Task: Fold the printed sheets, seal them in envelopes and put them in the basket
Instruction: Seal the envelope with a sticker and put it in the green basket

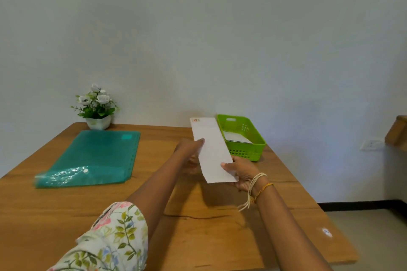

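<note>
Bare wooden table (198,237) fills the lower centre of the frame — open passage there. At centre left the teal folder (92,157) lies flat, the flower pot (98,121) behind it. The green basket (253,149) at centre right is open-topped, but the held envelope (212,152) hangs just left of it.

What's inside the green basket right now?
The green basket holds something white and flat, probably envelopes already dropped in. How many cannot be told: the near wall and the envelope held by both hands cover part of the inside.
</note>
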`<act>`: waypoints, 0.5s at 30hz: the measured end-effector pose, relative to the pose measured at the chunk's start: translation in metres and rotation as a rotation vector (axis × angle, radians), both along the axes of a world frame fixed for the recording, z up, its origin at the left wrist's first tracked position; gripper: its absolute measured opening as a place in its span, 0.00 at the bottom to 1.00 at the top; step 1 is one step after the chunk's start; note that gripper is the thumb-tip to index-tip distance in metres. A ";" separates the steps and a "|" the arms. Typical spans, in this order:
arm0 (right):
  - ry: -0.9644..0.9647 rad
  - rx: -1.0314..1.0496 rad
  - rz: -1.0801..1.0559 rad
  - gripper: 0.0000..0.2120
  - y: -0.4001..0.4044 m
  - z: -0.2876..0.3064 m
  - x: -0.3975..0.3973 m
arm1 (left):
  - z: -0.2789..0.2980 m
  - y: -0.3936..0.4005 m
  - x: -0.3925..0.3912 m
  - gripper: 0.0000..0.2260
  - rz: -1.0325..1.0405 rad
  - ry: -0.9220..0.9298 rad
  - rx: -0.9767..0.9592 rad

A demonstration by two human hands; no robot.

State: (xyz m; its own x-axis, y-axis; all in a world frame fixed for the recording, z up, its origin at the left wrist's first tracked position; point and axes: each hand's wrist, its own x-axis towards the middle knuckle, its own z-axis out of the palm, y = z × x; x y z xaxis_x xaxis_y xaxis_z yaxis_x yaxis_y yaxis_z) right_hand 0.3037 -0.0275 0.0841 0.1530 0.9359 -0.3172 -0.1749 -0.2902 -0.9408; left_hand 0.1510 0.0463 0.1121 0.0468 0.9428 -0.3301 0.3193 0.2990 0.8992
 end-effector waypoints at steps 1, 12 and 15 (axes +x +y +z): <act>0.010 0.034 -0.033 0.15 0.003 0.004 0.003 | 0.004 -0.004 0.001 0.27 -0.082 0.023 -0.047; -0.100 0.031 -0.258 0.05 0.036 0.047 0.047 | 0.033 -0.002 0.038 0.14 -0.381 0.098 -0.066; -0.156 0.058 -0.285 0.06 0.045 0.055 0.059 | 0.037 0.005 0.053 0.12 -0.329 -0.044 -0.126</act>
State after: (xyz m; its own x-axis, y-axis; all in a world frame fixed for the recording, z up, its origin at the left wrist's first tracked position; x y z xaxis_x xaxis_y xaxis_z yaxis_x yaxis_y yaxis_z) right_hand 0.3623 0.0171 0.1387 0.4538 0.8643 -0.2169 -0.0940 -0.1956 -0.9762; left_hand 0.2043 0.0515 0.1494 0.3582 0.8269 -0.4335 0.3785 0.2958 0.8770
